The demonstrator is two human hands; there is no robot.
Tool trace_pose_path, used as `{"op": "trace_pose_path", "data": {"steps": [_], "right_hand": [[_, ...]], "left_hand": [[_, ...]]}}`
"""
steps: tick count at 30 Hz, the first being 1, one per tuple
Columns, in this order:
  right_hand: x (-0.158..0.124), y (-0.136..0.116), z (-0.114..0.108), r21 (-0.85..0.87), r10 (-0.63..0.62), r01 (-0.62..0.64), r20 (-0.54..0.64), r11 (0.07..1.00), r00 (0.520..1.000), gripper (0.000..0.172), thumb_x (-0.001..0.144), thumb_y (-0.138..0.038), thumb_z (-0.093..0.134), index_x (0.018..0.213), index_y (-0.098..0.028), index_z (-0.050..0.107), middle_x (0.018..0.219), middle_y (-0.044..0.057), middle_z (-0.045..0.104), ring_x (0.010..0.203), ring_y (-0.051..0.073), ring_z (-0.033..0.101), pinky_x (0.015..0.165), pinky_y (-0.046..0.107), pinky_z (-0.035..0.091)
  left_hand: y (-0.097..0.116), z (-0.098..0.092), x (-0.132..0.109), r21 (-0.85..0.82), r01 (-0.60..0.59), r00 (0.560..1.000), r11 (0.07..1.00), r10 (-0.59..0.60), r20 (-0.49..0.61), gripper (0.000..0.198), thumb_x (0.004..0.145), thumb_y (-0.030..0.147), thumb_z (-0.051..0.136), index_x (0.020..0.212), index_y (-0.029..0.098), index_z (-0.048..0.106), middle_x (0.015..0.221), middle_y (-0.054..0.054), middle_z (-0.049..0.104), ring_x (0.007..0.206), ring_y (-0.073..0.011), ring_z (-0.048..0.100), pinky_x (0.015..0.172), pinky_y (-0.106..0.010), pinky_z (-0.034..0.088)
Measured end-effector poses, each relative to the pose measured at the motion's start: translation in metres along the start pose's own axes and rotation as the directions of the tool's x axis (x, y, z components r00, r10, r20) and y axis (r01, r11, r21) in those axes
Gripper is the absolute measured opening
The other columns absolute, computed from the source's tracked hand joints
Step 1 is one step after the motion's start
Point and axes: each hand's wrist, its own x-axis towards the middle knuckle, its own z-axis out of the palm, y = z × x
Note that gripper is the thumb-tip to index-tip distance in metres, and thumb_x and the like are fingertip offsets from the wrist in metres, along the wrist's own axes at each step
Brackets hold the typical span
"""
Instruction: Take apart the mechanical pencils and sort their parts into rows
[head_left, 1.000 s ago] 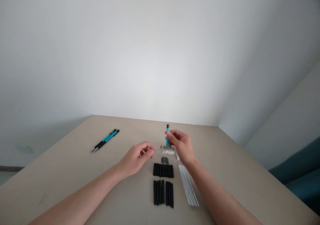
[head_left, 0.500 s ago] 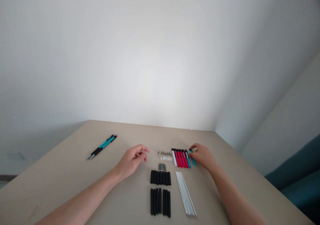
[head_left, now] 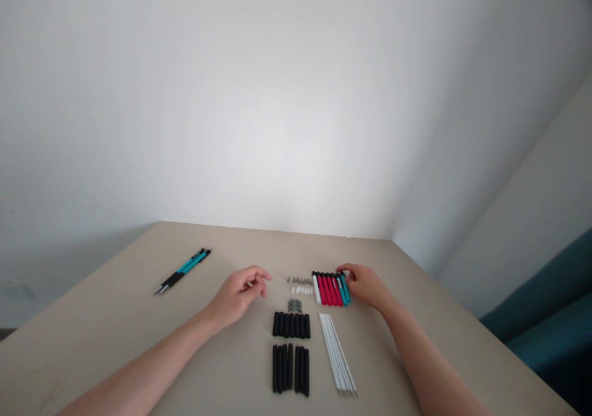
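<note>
At the right end of a row of pen barrels, my right hand [head_left: 365, 283] has its thumb and fingers closed around a teal pen barrel [head_left: 347, 288], which lies against the others. The row also holds a white barrel [head_left: 317, 289] at its left end and several red barrels [head_left: 330, 290], all with black tops. My left hand [head_left: 240, 293] rests left of the small parts, fingers loosely curled and apart, holding nothing. Nearest to it are small springs [head_left: 302, 281], short white pieces [head_left: 302, 290] and small metal parts [head_left: 295, 305].
Two assembled teal-and-black pens [head_left: 184, 272] lie at the left of the beige table [head_left: 250, 382]. Black grips [head_left: 291, 325] and longer black tubes [head_left: 282, 368] form two rows in front. White refills [head_left: 337, 355] lie to their right. A teal cloth [head_left: 541, 305] hangs beyond the right edge.
My right hand has brought the teal barrel leftward, closing the gap to the row. The left hand stays in about the same place. The whole view has shifted slightly.
</note>
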Motion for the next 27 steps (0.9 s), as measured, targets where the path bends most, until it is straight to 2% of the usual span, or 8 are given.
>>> {"op": "trace_pose_path", "data": {"steps": [6, 10, 13, 18, 21, 24, 27], "right_hand": [[-0.0003, 0.0028, 0.0022, 0.002, -0.048, 0.048, 0.014, 0.999, 0.999, 0.043, 0.073, -0.006, 0.044, 0.107, -0.016, 0.069, 0.076, 0.005, 0.071, 0.073, 0.017, 0.063, 0.067, 0.023, 0.041], [0.0028, 0.0069, 0.006, -0.012, -0.042, 0.042, 0.002, 0.999, 0.999, 0.042, 0.076, -0.008, 0.042, 0.108, -0.014, 0.068, 0.094, 0.01, 0.072, 0.087, 0.02, 0.064, 0.077, 0.027, 0.043], [0.0035, 0.007, 0.0064, -0.013, -0.05, 0.05, 0.0, 0.999, 0.999, 0.042, 0.079, -0.008, 0.039, 0.107, -0.016, 0.069, 0.102, 0.009, 0.071, 0.095, 0.02, 0.063, 0.083, 0.027, 0.042], [0.0013, 0.0025, 0.0043, -0.007, -0.056, 0.056, -0.007, 0.998, 0.998, 0.04, 0.08, -0.011, 0.041, 0.11, -0.016, 0.067, 0.092, 0.007, 0.071, 0.086, 0.018, 0.063, 0.079, 0.025, 0.043], [0.0002, 0.0009, 0.0035, -0.014, -0.063, 0.063, 0.002, 0.998, 0.998, 0.033, 0.082, -0.022, 0.047, 0.107, -0.016, 0.068, 0.083, 0.007, 0.069, 0.079, 0.019, 0.061, 0.071, 0.026, 0.043], [-0.0002, 0.0011, 0.0034, -0.026, -0.072, 0.073, 0.01, 0.997, 0.997, 0.031, 0.082, -0.029, 0.051, 0.103, -0.016, 0.07, 0.083, 0.007, 0.068, 0.078, 0.02, 0.06, 0.069, 0.027, 0.042], [-0.0006, 0.0015, 0.0035, -0.033, -0.078, 0.078, 0.01, 0.996, 0.997, 0.03, 0.082, -0.029, 0.052, 0.103, -0.017, 0.07, 0.08, 0.006, 0.066, 0.077, 0.019, 0.059, 0.068, 0.027, 0.041]], "left_hand": [[-0.0018, -0.0002, 0.0001, -0.001, -0.003, 1.0, 1.0, 0.003, 0.003, 0.02, 0.083, 0.027, 0.05, 0.093, 0.014, 0.062, 0.072, -0.004, 0.064, 0.068, -0.0168, 0.055, 0.063, -0.026, 0.039], [-0.0028, -0.0005, 0.0003, 0.004, -0.006, 1.0, 1.0, 0.006, 0.003, 0.021, 0.083, 0.027, 0.05, 0.094, 0.014, 0.062, 0.072, -0.004, 0.064, 0.067, -0.0166, 0.054, 0.062, -0.026, 0.039], [-0.0033, -0.001, 0.0006, 0.001, -0.008, 1.0, 1.0, 0.008, 0.001, 0.021, 0.082, 0.027, 0.05, 0.093, 0.014, 0.062, 0.072, -0.004, 0.064, 0.067, -0.0167, 0.054, 0.063, -0.026, 0.039], [-0.0029, -0.0021, 0.0008, -0.001, -0.008, 1.0, 1.0, 0.008, 0.006, 0.021, 0.082, 0.028, 0.051, 0.093, 0.014, 0.062, 0.072, -0.004, 0.064, 0.067, -0.0167, 0.054, 0.062, -0.026, 0.039], [-0.0015, -0.002, 0.0002, -0.005, -0.001, 1.0, 1.0, 0.001, 0.01, 0.021, 0.082, 0.03, 0.052, 0.093, 0.014, 0.062, 0.072, -0.004, 0.064, 0.068, -0.0173, 0.055, 0.064, -0.026, 0.04], [0.0, -0.0015, 0.0, -0.012, 0.005, 1.0, 1.0, -0.005, 0.01, 0.023, 0.082, 0.033, 0.054, 0.092, 0.015, 0.063, 0.072, -0.004, 0.063, 0.07, -0.0179, 0.056, 0.064, -0.026, 0.041], [0.0003, -0.0012, 0.0001, -0.02, 0.002, 1.0, 1.0, -0.002, 0.011, 0.024, 0.082, 0.035, 0.056, 0.092, 0.015, 0.063, 0.071, -0.003, 0.063, 0.07, -0.0179, 0.056, 0.064, -0.026, 0.041]]}}
